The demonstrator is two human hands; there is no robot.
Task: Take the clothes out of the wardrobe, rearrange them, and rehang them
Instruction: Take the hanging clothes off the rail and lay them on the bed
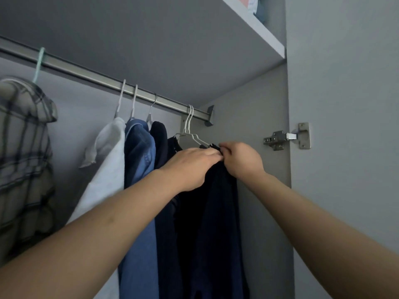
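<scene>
A metal rail (95, 77) runs across the wardrobe. On it hang a plaid shirt (21, 147) at the far left, then a white garment (108, 160), a blue denim shirt (139, 169), a navy garment (160, 145) and, at the right end, a dark navy garment (216, 223) on two white wire hangers (189, 128). My left hand (190, 167) grips the top of that dark garment. My right hand (241, 158) pinches its fabric at the hanger's right shoulder, touching the left hand.
The wardrobe's side wall (259, 190) stands close to the right of my hands, with a metal door hinge (287, 137) on it. A shelf (259, 29) overhangs the rail. A gap on the rail separates the plaid shirt from the other clothes.
</scene>
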